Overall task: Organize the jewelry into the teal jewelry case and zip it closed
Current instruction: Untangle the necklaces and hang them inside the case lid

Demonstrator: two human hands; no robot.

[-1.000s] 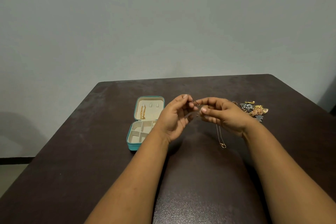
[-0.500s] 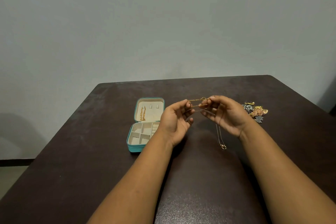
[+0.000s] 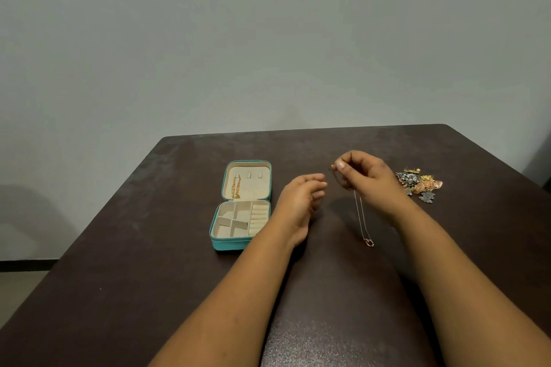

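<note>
The teal jewelry case (image 3: 228,246) lies open on the dark table, its cream lid flat behind the divided base. A gold chain (image 3: 236,187) hangs inside the lid. My right hand (image 3: 368,177) pinches the top of a thin necklace (image 3: 361,217), which dangles down to a small ring pendant just above the table. My left hand (image 3: 299,202) hovers right of the case with fingers loosely curled, holding nothing I can see. A pile of mixed jewelry (image 3: 420,185) sits to the right of my right hand.
The dark brown table (image 3: 149,277) has its far edge near a plain grey wall. The table's left edge drops to the floor at the lower left.
My hands have moved apart. The left hand let go of the necklace and dropped toward the case, while the right hand kept the chain's end and holds it up alone.
</note>
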